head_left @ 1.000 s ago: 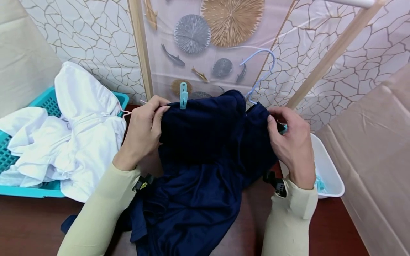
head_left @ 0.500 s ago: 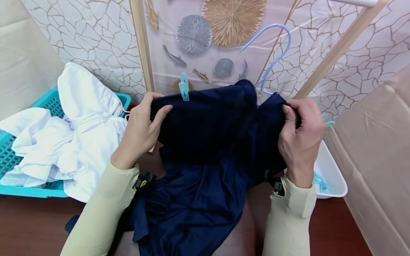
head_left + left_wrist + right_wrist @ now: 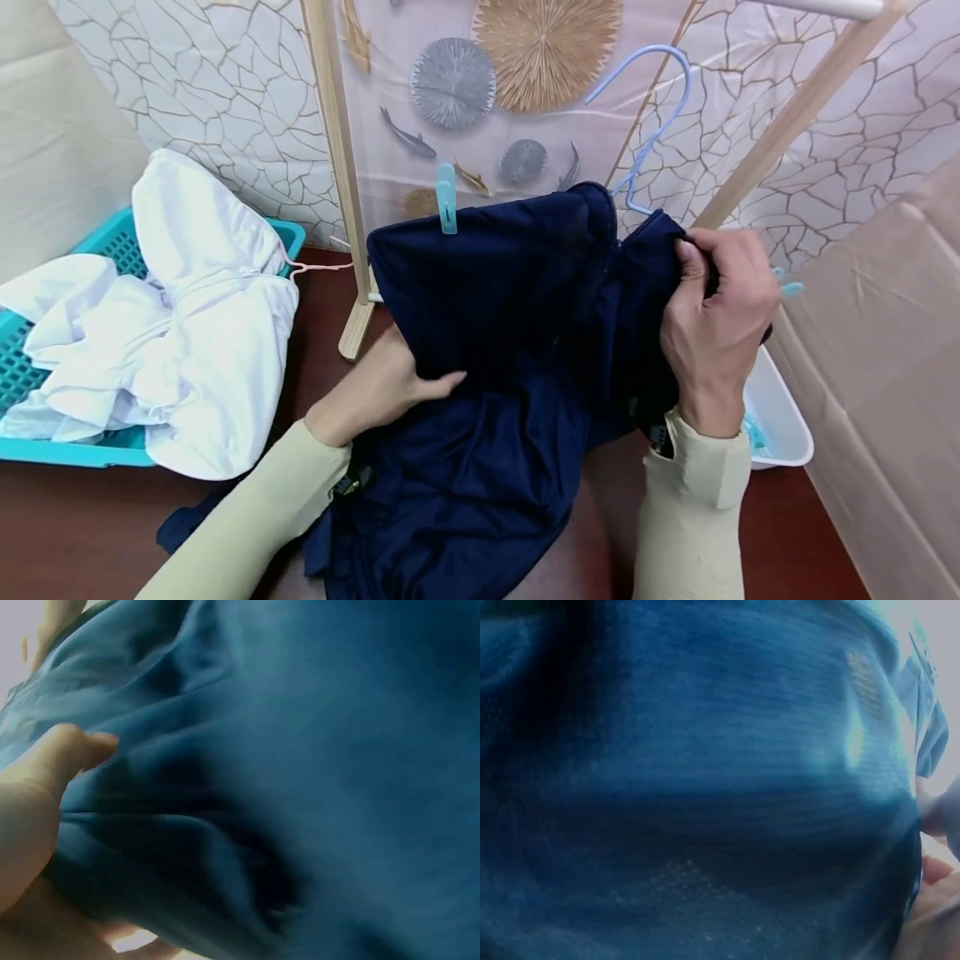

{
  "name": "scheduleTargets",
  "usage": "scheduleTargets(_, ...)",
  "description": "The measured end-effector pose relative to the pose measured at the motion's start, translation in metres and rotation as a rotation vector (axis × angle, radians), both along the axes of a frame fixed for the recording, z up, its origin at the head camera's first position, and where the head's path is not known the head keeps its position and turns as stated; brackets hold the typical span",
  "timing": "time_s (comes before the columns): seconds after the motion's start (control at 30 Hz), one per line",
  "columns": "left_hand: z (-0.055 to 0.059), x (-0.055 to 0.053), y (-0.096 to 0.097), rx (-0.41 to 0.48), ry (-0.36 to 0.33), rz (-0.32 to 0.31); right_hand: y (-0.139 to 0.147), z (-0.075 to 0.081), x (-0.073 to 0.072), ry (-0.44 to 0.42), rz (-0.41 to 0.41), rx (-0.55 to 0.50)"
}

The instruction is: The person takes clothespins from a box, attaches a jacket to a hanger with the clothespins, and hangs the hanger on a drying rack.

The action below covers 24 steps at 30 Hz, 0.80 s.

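A navy blue garment (image 3: 495, 283) hangs over a light-blue wire hanger, whose hook (image 3: 687, 83) rises from the zippered collar in the head view. A teal clothespin (image 3: 447, 204) clips its upper left edge. My right hand (image 3: 716, 321) grips the garment's right shoulder, thumb in front and fingers curled; another teal clothespin (image 3: 791, 289) shows just beyond it. Lower down, my left hand (image 3: 375, 387) is at the garment's left side, thumb extended across the cloth (image 3: 187, 765) and fingers hidden behind fabric. Cloth (image 3: 727, 735) fills most of the right wrist view.
On the left, a teal basket (image 3: 67, 450) holds white clothing (image 3: 202, 317) on a pink hanger (image 3: 322, 267). A white bin (image 3: 787, 408) with teal clothespins stands at right. A wooden rack (image 3: 333, 125) rises behind the garment; beige panels flank the brown table (image 3: 60, 517).
My left hand has let go of the garment's upper left edge and moved down behind the cloth. My right hand has moved right and slightly up, raising the hanger and collar.
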<state>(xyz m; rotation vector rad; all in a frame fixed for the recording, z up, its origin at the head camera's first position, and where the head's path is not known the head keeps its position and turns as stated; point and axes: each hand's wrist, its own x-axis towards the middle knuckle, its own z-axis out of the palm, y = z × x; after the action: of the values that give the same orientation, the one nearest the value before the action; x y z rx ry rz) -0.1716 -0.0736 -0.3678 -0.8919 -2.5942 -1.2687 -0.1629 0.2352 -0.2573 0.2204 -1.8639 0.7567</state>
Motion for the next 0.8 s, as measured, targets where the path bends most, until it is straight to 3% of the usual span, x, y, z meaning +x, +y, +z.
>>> scheduleTargets(0.1,-0.015,0.002,-0.002,-0.027,-0.117,-0.103,0.002,0.002,-0.004,0.001,-0.030,0.027)
scheduleTargets(0.2,-0.026,0.001,-0.006,-0.098,-0.263,-0.166,0.003,0.006,-0.007,0.005,-0.051,0.049)
scheduleTargets(0.27,-0.030,0.003,-0.005,-0.203,-0.342,-0.173,0.003,0.010,-0.008,0.004,-0.060,0.063)
scheduleTargets(0.33,-0.032,0.006,-0.004,-0.318,-0.373,-0.167,0.000,0.015,-0.009,-0.001,-0.065,0.082)
scheduleTargets(0.43,-0.026,0.009,-0.005,-0.418,-0.353,-0.136,-0.006,0.022,-0.011,-0.007,-0.054,0.109)
scheduleTargets(0.63,-0.006,0.002,-0.019,-0.335,-0.231,-0.058,-0.017,0.043,-0.017,0.016,-0.070,0.114)
scheduleTargets(0.7,0.000,-0.001,-0.023,-0.303,-0.209,0.019,-0.020,0.053,-0.020,0.025,-0.090,0.110)
scheduleTargets(0.8,0.006,-0.005,-0.023,-0.264,-0.204,0.190,-0.023,0.070,-0.024,0.029,-0.117,0.116)
